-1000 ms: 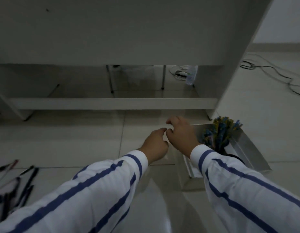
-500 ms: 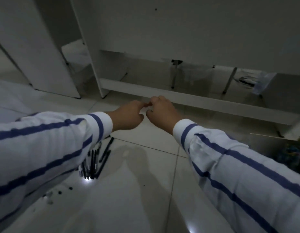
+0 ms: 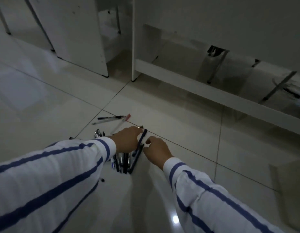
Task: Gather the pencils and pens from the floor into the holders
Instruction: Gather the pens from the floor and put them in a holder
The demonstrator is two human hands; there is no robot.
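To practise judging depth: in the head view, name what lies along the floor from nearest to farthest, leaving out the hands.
pile of dark pens → scattered loose pens → white desk's bottom rail

A pale, glossy tiled floor (image 3: 179,115) is seen, crossed by dark grout lines (image 3: 187,149). A small bright glare (image 3: 175,219) is reflected in it at 6 o'clock. At 12 o'clock a white upright panel (image 3: 133,39) is stood on the floor, and from its foot a low white rail (image 3: 213,92) is run toward 3 o'clock. Behind the rail, thin metal legs (image 3: 217,66) are seen. At 11 o'clock a second white panel (image 3: 75,31) is set. The room is dimly lit.
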